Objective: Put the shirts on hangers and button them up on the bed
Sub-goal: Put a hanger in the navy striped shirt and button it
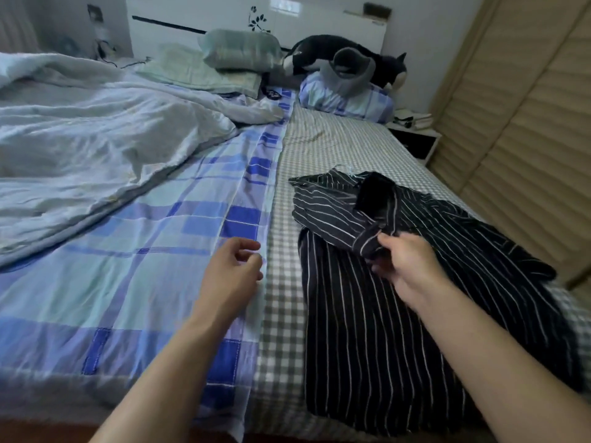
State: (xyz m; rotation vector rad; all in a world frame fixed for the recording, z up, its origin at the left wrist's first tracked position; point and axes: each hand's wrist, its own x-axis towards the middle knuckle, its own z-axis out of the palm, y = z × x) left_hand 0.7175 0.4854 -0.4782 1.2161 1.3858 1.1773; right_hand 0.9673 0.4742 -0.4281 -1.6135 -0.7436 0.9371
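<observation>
The black striped shirt (pixel 399 282) is lying crumpled on the grey checked sheet (pixel 284 314), along the right side of the bed, its lower hem nearing the foot edge. No hanger is showing anywhere, and whether any button is done up is too dark to tell.

The right hand (pixel 406 266) is pinching a folded strip of the shirt, probably the placket or a cuff, thumb and fingers curled round the cloth mid-chest. The left hand (pixel 232 270) is hovering over the blue plaid sheet (pixel 144 251) just left of the shirt, fingers loosely curled, holding nothing.

Risks, as I'm judging them: the one-handed pinch is likely dragging the whole front sideways rather than lifting one layer, so the placket may be twisting and buttons misaligning. The sleeve on the right is lying close to the bed's right edge beside the slatted wardrobe doors (pixel 518 139); a pull that way could be sending it off the side. The dark cloth is hiding the buttonholes, so skipping one seems easy.

Room: the plaid sheet in the middle is offering flat space for spreading the shirt. The bunched quilt (pixel 96 139) is filling the left half toward the head. Pillows (pixel 236 52) and a plush toy (pixel 345 59) are crowding the headboard end, well apart from the shirt.
</observation>
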